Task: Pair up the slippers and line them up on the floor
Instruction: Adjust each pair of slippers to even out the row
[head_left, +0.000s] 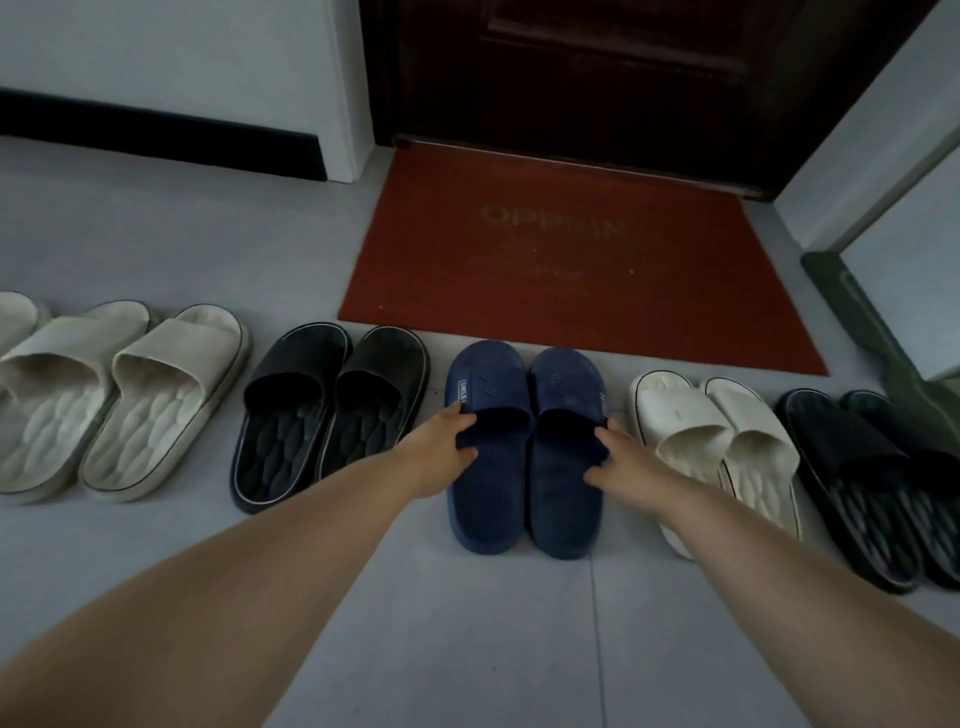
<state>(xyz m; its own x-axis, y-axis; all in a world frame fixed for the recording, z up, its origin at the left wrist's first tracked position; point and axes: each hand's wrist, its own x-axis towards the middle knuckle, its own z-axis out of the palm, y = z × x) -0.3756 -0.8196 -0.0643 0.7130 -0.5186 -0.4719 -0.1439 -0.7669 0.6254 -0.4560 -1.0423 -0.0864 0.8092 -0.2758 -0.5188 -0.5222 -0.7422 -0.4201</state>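
Two navy blue slippers stand side by side on the grey floor, toes toward the door. My left hand (444, 448) grips the strap edge of the left blue slipper (485, 499). My right hand (618, 457) grips the strap edge of the right blue slipper (563, 499). To the left sits a black pair (327, 410), and further left a beige pair (124, 395). Right of the blue pair lies a cream pair (727, 441), then a dark pair (883, 483) at the far right.
A red doormat (582, 260) lies just beyond the row, before a dark wooden door (623, 67). Part of another pale slipper (15, 317) shows at the left edge. A dark green frame (872, 332) leans at the right wall. Bare floor tiles (467, 649) lie between my arms.
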